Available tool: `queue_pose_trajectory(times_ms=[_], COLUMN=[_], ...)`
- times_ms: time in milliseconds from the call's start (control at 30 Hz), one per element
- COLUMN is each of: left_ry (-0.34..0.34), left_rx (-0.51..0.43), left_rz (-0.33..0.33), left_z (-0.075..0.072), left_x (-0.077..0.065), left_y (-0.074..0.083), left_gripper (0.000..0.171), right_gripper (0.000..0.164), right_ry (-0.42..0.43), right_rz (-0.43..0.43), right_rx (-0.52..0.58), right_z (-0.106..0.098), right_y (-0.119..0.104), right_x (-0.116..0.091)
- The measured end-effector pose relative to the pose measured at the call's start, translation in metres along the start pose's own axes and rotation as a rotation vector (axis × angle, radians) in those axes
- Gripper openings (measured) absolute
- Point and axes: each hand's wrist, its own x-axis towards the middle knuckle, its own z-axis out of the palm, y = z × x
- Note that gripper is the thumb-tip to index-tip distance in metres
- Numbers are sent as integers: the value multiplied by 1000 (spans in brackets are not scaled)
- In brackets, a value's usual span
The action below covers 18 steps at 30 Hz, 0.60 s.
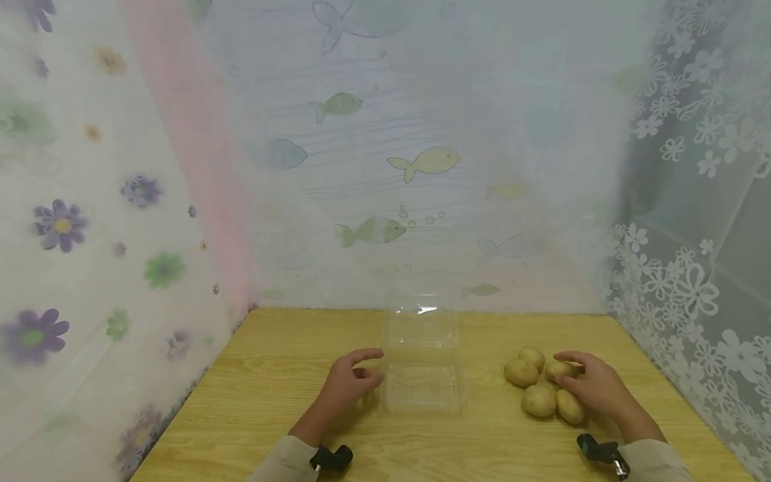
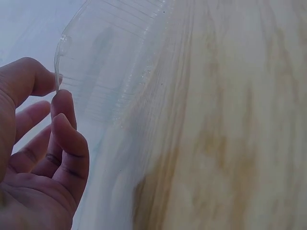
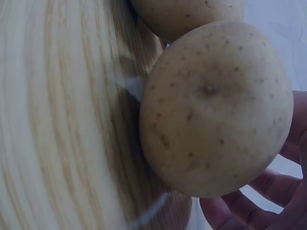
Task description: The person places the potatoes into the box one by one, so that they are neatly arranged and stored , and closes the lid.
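A clear plastic clamshell container (image 1: 423, 396) stands on the table with its lid (image 1: 419, 328) raised at the back. At its left side is my left hand (image 1: 352, 379); in the left wrist view the thumb and a finger pinch the thin rim of the container (image 2: 105, 62). Several potatoes (image 1: 539, 401) lie grouped to the right of the container. My right hand (image 1: 596, 385) holds the rear right potato (image 1: 560, 369) between thumb and fingers. A large potato (image 3: 216, 110) fills the right wrist view and hides part of the right hand (image 3: 283, 206).
The wood-grain table (image 1: 253, 395) carries the container and potatoes. Hanging sheets with fish (image 1: 373, 231) and flowers (image 1: 60, 225) enclose its back and sides. Each wrist bears a black camera mount (image 1: 333, 459).
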Motion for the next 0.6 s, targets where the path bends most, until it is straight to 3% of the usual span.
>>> queue_pose_trajectory(times_ms=[600], left_ry=[-15], left_rx=[52], left_rz=[76], left_z=[8], left_x=[-8], left_y=[-1], left_gripper=[41], right_gripper=[56], right_ry=[-6], right_rz=[10], right_rx=[7], right_z=[1], right_y=[3], right_x=[-1])
